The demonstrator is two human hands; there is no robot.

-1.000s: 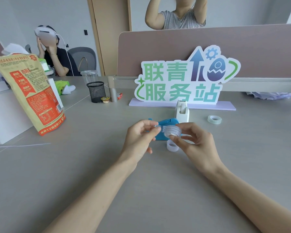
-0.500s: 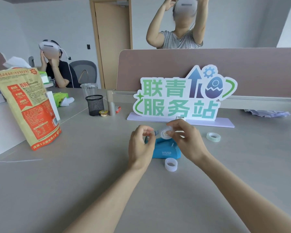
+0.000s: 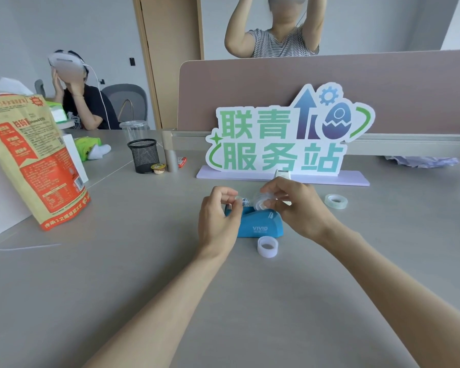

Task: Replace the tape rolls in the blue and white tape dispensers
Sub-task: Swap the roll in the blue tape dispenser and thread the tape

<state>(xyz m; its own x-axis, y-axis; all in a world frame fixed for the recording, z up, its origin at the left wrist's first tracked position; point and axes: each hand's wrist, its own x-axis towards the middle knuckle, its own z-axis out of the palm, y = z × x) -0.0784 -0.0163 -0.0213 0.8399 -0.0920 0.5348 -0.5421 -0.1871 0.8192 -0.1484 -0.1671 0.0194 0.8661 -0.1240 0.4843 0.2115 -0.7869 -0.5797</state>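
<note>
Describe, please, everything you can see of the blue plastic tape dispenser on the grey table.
The blue plastic tape dispenser lies low and wedge-shaped on the grey table, white "VIVID" lettering on its near side. The left hand hides its left end; the right hand holds a clear tape roll above it. A translucent white ring lies just before it.

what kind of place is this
Most likely a shared office: a long grey desk with a mauve fabric divider panel, a black mesh pen cup, and a grey swivel chair behind.
</note>
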